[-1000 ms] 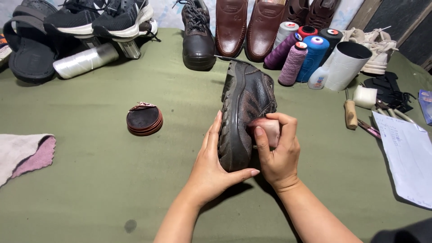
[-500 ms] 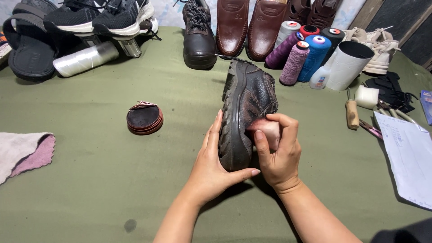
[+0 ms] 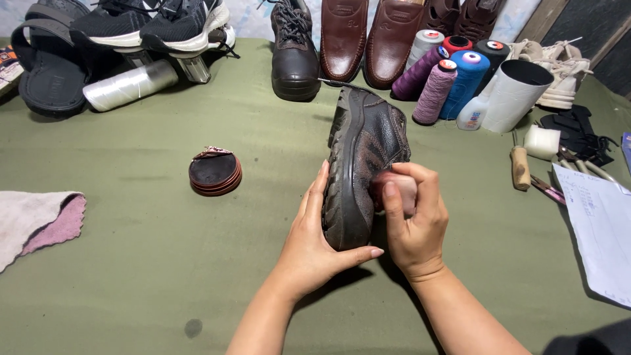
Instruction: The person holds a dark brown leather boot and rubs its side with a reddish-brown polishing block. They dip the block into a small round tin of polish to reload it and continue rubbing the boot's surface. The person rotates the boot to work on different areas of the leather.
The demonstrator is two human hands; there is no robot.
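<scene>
small white squeeze bottle (image 3: 472, 114) with blue-orange label beside thread cones, white printed sheet (image 3: 601, 230) far right

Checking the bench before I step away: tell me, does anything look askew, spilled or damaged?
Nothing looks spilled or broken. The dark shoe lies tipped on its side, but the left hand steadies its sole while the right hand presses a pale pad to the upper. The round polish tin sits open, its lid apparently beneath it.
</scene>
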